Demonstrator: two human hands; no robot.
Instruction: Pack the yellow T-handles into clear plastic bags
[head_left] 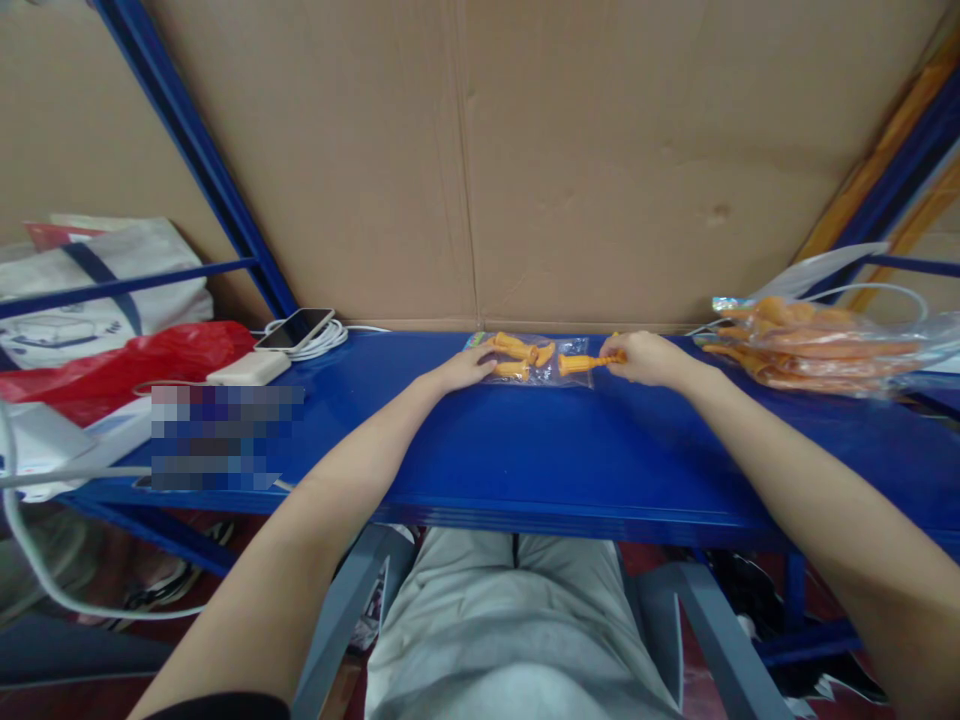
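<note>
I am pinching an orange plug (589,363) in my right hand (646,358) while my left hand (469,368) is lying open, flattening the light, slippery bag (536,362) on the bench (570,450).

Both bare forearms reach forward, converging ahead of the body. The left hand (469,369) lies palm down, fingers extended flat. The right hand (645,358) looks curled, its fingertips apparently pinched together, though they are small here.

Bare blue shelf (525,450) between phone (294,328) and bulky bag (817,345).
</note>
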